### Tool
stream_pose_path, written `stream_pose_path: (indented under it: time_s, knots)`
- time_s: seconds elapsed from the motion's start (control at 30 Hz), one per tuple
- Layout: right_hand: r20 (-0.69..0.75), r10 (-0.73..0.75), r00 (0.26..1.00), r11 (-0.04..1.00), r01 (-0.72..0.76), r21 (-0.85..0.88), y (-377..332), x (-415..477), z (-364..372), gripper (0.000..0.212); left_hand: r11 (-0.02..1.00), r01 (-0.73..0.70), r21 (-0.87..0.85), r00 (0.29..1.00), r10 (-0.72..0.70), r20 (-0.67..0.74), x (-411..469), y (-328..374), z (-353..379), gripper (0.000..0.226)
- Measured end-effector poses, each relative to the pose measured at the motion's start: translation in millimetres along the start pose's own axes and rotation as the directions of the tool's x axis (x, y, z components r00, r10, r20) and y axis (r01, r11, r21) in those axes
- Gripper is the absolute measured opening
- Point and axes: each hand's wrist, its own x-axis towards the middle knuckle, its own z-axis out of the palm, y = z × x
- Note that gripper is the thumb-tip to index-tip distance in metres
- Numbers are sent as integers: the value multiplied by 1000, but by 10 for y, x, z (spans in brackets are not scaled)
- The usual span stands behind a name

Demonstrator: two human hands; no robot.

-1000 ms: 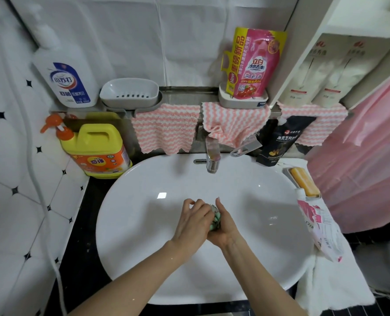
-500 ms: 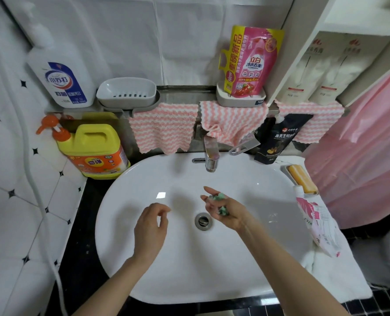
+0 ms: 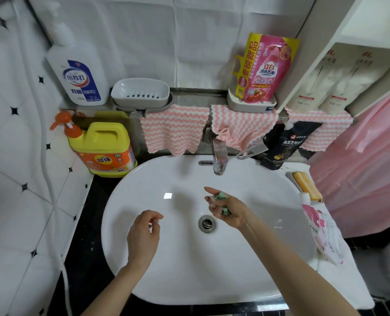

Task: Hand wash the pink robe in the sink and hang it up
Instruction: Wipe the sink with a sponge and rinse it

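1. Against the tiled wall at the far left, we see a white pump bottle [image 3: 75, 74] with a blue label on the ledge. Below it a yellow jug [image 3: 102, 149] with an orange pump stands on the dark counter, just beside the sink [image 3: 189, 270].
2. Next along the ledge sits a grey soap dish [image 3: 140, 93], and pink-and-white striped cloths [image 3: 173, 131] hang over the ledge's edge.
3. Our left hand [image 3: 143, 236] hovers over the left part of the bowl, fingers loosely curled, holding nothing.
4. Between our hands lies the drain [image 3: 207, 223], with the tap [image 3: 219, 156] at the back rim.
5. Our right hand [image 3: 229, 209], just right of the drain, curls its fingers round a small green wad [image 3: 221, 196]; we cannot tell what the wad is.
6. Right of the tap, a pink pouch [image 3: 267, 67] stands on the ledge, with a black pouch [image 3: 287, 144] leaning below it.
7. By the sink's right rim, an orange bar of soap [image 3: 307, 185] lies in a dish, and a pink-and-white packet [image 3: 324, 233] lies on a white towel [image 3: 349, 286].
8. At the far right, the pink robe [image 3: 367, 167] hangs outside the sink, well apart from both hands.
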Motion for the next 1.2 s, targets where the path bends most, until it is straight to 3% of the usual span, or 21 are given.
stream_pose_path:
  time_s: [0.07,0.17,0.23,0.37,0.47,0.53,0.63,0.77,0.93,1.2]
  knots:
    - [-29,36,999,996,-38,-81,-5,4,12,12,1000,11,-13,1000,-11,1,-7,0,0,30]
    - [-121,62,991,971,-88,-221,-36,14,42,48,999,32,-34,999,-32,3,-18,0,4,32]
    - [-157,58,986,960,-98,-264,-52,25,73,57,998,45,-42,999,-44,6,-25,-2,12,31]
    - [-85,41,996,963,-62,-261,-13,11,174,16,997,54,-57,999,-54,3,-22,12,16,29]
    - [-8,15,1000,977,-16,-214,-13,30,190,43,997,48,-66,999,-48,-2,-32,3,-1,30]
    - [-30,24,999,959,-32,-281,-18,36,222,49,996,47,-71,999,-48,-5,-39,-7,-22,30]
    - [-104,24,994,955,-54,-293,-20,34,257,45,996,50,-80,999,-51,-14,-33,-16,-48,32]
    - [-128,9,992,997,-19,-72,-5,20,294,45,995,53,-80,998,-55,-19,-18,-26,-72,33]
    - [-258,-43,965,986,0,-164,-13,3,371,33,995,52,-80,998,-53,-21,-20,-24,-81,32]
    - [-394,-124,911,977,42,-209,-17,16,369,37,994,70,-78,997,-72,-15,-39,-53,-87,32]
